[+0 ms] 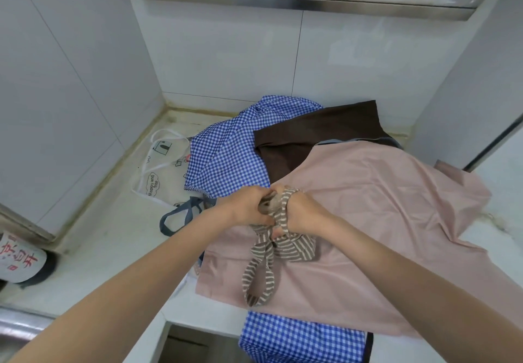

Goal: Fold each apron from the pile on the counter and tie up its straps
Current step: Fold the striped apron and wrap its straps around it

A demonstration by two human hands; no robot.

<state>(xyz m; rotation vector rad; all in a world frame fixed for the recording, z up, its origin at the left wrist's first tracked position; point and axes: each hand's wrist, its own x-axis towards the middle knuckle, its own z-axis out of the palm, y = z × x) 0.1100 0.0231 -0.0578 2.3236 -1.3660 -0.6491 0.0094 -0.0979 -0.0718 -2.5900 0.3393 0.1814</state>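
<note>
Five aprons lie on the counter: a brown-striped apron, a pink apron, a brown apron, a blue gingham apron and a white printed apron. The striped one sits bundled on the pink one, directly under both hands. The left hand and right hand each grip its striped straps, whose loose loop trails toward the counter's near edge.

Five aprons: one pink, one brown, one blue-checked, one striped, one white printed.
</note>
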